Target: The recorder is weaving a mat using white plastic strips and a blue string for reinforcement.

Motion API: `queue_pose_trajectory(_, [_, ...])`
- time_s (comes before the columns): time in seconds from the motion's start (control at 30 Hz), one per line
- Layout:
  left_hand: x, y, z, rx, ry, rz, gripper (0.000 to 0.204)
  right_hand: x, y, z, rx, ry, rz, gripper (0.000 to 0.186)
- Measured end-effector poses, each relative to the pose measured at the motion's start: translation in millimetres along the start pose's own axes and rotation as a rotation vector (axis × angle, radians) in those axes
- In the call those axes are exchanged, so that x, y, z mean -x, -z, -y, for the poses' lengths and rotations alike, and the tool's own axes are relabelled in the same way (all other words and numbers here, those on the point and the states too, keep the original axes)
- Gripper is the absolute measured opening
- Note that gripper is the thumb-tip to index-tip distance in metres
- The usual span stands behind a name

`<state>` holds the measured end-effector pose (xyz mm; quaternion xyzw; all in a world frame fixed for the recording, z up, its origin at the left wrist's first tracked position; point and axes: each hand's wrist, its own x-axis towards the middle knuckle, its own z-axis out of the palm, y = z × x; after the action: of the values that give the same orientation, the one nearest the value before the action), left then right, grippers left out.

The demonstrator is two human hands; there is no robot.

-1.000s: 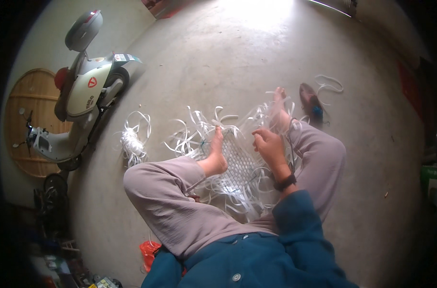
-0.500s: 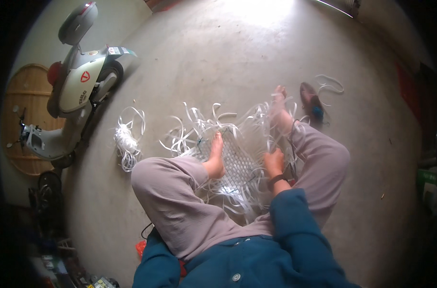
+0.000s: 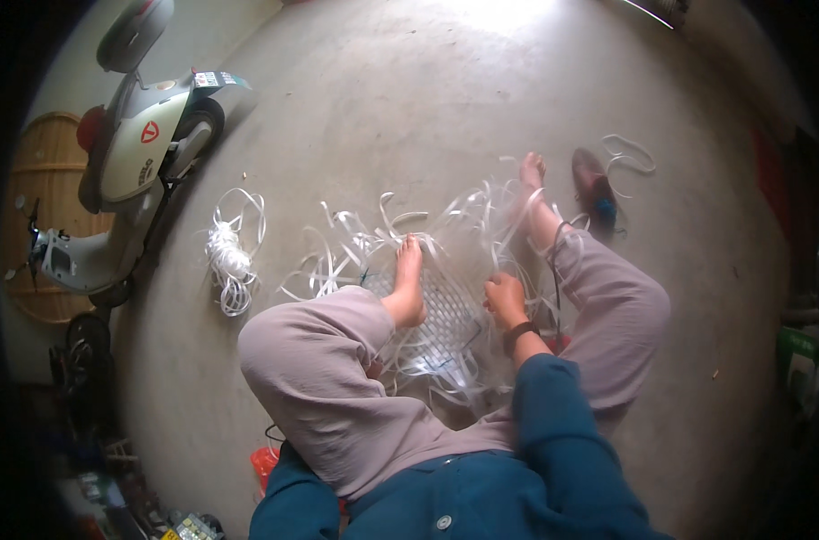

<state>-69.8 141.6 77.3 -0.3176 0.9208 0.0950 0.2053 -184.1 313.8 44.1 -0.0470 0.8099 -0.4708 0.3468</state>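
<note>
A half-woven mat of white plastic strips (image 3: 441, 315) lies on the floor between my legs, its loose ends curling out on several sides. My bare left foot (image 3: 409, 283) rests on it. Over the weave's right edge, my right hand (image 3: 506, 299) is closed, fingers curled in a pinch on a white plastic strip; the fingertips are partly hidden. Loose strips around this hand are blurred. My left arm (image 3: 297, 495) bends down at my left side, and its hand is out of sight behind my leg. My right foot (image 3: 533, 171) stretches out beyond loose strips.
A bundle of white strip (image 3: 232, 252) lies to the left on the concrete floor. A brown shoe (image 3: 594, 184) sits beyond my right foot, near a loose strip loop (image 3: 633, 155). A scooter (image 3: 139, 153) stands far left. A red bag (image 3: 263, 463) is by my left hip.
My right hand has shifted slightly left and its fingers have turned inward over the weave. Loose strips near it have swung. The whole view has tilted a little.
</note>
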Motion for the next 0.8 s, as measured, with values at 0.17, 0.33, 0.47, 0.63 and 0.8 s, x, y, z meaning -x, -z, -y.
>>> queue_pose_trajectory(0.17, [90.8,-54.5,59.6,0.158,-0.007,0.123,0.052,-12.0,-5.5,25.0,0.029,0.185,0.068,0.024])
queue_pose_trajectory(0.33, [166.3,-106.7,97.8,0.64,0.034,0.294,0.028,-20.9,-18.6,60.9,0.022,0.242,0.139,0.022])
queue_pose_trajectory(0.47, [174.1,-89.6,81.6,1.054,0.315,0.523,0.027,-28.0,-34.4,86.6,0.037,0.34,0.173,0.02])
queue_pose_trajectory(0.63, [179.8,-75.0,74.2,1.345,0.217,0.56,0.034,-38.3,-49.1,101.2,0.05,0.36,0.218,0.019])
queue_pose_trajectory(0.8, [172.4,-80.1,68.3,1.369,0.202,0.576,0.041,-61.3,-39.7,78.1,0.205,0.473,0.169,0.026])
